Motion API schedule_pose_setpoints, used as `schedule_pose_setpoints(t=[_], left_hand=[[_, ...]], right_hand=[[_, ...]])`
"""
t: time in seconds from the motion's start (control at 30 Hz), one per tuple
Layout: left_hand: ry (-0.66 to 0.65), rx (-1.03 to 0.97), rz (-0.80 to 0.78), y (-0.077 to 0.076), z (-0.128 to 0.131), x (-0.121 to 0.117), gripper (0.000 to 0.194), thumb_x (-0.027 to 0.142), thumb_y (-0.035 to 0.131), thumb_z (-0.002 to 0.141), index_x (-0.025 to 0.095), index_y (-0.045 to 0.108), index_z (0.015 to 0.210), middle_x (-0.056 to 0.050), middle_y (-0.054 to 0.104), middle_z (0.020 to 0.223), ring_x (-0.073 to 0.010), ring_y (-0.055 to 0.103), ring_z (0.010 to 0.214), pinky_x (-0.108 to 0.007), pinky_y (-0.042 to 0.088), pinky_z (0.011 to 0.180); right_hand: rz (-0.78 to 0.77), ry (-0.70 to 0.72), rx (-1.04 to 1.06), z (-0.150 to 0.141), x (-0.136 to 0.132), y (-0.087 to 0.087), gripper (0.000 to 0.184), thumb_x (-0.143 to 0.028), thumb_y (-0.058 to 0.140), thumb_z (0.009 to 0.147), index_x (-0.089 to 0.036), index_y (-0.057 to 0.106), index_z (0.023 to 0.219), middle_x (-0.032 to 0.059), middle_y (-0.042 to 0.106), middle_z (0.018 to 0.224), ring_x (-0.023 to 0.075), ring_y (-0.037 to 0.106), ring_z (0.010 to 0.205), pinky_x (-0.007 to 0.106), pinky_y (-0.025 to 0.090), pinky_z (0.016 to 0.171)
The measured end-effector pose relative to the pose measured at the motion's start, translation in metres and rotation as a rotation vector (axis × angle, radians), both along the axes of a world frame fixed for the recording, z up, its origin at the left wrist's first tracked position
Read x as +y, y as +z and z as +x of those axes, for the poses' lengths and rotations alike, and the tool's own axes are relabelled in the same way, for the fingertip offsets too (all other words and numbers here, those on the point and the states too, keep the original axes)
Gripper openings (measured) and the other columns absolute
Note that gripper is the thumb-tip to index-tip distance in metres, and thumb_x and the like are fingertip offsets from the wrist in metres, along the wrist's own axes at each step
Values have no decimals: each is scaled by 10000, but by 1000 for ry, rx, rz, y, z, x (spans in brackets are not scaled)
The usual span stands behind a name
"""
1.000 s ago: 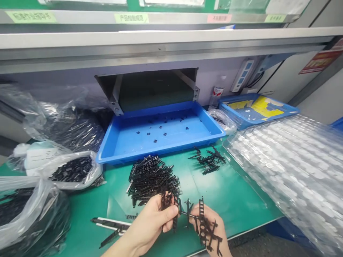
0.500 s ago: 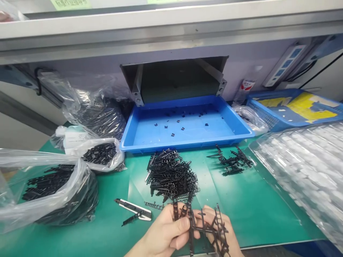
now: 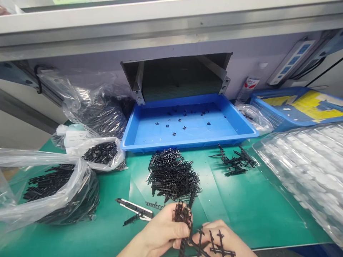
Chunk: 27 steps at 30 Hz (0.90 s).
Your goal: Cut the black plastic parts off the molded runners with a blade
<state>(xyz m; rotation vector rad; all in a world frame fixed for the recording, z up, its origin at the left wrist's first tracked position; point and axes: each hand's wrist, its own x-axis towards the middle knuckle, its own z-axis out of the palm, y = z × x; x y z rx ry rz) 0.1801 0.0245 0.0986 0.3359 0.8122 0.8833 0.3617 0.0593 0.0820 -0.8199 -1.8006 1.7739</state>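
Note:
My left hand (image 3: 162, 228) is closed around a bunch of black plastic strips (image 3: 182, 214), the thumb pressed across them. Close beside it on the right, my right hand (image 3: 232, 235) is partly covered by branched black plastic sprues (image 3: 222, 246) with thin crossbars. Its fingers curl behind these sprues, and their tips are hidden. Just beyond the hands lies a heap of black plastic strips (image 3: 174, 175) with rows of small rings. Left of the hands, a white-and-black cutter-like tool (image 3: 135, 208) rests on the green mat with a short black strip against it.
A blue tray (image 3: 187, 140) holding small black bits stands behind the heap. Open bags of black parts (image 3: 88, 194) crowd the left. To the right are a small pile of black sprues (image 3: 237, 162), clear plastic trays (image 3: 302, 171), a blue basket (image 3: 280, 121) and a bottle (image 3: 249, 85).
My right hand has moved slightly right and down, with the sprues lower and tilted differently. My left hand keeps the strips, now turned and bunched more closely. The view has shifted slightly.

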Motion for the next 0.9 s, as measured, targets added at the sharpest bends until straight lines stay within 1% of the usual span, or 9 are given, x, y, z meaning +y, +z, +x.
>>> schedule_pose_setpoints(t=[0.1, 0.23, 0.33, 0.47, 0.6, 0.67, 0.77, 0.87, 0.9], left_hand=[[87, 52, -6, 4, 5, -3, 489, 446, 838, 439, 131, 522, 641, 39, 468, 550, -47, 390, 458, -178, 245, 407], [64, 183, 46, 3, 5, -4, 474, 470, 812, 488, 139, 520, 659, 49, 468, 511, -55, 393, 452, -189, 260, 422], [7, 218, 70, -3, 8, -2, 519, 553, 778, 472, 139, 516, 644, 42, 480, 483, -54, 389, 417, -193, 257, 401], [-79, 77, 91, -2, 19, 3, 558, 585, 780, 421, 151, 480, 601, 51, 445, 464, -39, 347, 385, -188, 203, 369], [-115, 101, 61, 12, 34, 15, 447, 508, 756, 566, 148, 506, 654, 45, 459, 500, -44, 360, 410, -184, 221, 391], [-139, 224, 136, 21, 43, 32, 368, 474, 695, 664, 149, 523, 680, 6, 541, 554, -77, 445, 456, -193, 297, 427], [-240, 488, 322, 32, 61, 76, 268, 408, 604, 749, 164, 504, 701, -32, 616, 648, -121, 539, 522, -220, 381, 487], [-351, 1056, 607, 44, 88, 131, 189, 354, 530, 773, 168, 522, 737, -14, 602, 617, -137, 537, 508, -235, 382, 489], [-348, 1145, 652, 47, 99, 147, 170, 334, 562, 740, 166, 539, 755, -31, 618, 664, -164, 563, 579, -247, 387, 517]], right_hand=[[263, 222, -141, -1, 4, 0, 229, -274, 506, 869, -220, 717, 796, 1, 584, 570, 132, 521, 516, 207, 416, 482], [445, 139, -158, -2, 6, -4, 177, -297, 529, 863, -218, 665, 944, 35, 608, 692, 167, 542, 601, 241, 420, 518], [536, 79, -81, -5, 4, 1, 210, -350, 491, 882, -216, 634, 807, 23, 581, 616, 164, 511, 557, 245, 385, 485], [445, 38, -96, -5, 1, 13, 297, -311, 441, 913, -213, 562, 660, 0, 557, 579, 142, 505, 527, 231, 383, 500], [336, -119, 7, 9, 2, 4, 298, -358, 490, 878, -213, 580, 634, -3, 558, 574, 147, 505, 525, 243, 385, 511], [347, -226, 55, 23, 3, -8, 334, -375, 481, 877, -212, 573, 600, -12, 522, 524, 137, 469, 476, 242, 364, 470], [354, -413, 126, 47, 3, -18, 354, -350, 410, 916, -218, 590, 641, -27, 485, 485, 116, 421, 404, 228, 340, 413], [389, -552, 222, 69, -2, -14, 284, -398, 432, 899, -254, 634, 760, -20, 508, 515, 140, 471, 465, 247, 376, 459], [405, -583, 248, 74, -4, -10, 258, -423, 457, 882, -271, 644, 790, -16, 521, 529, 152, 489, 496, 259, 387, 481]])
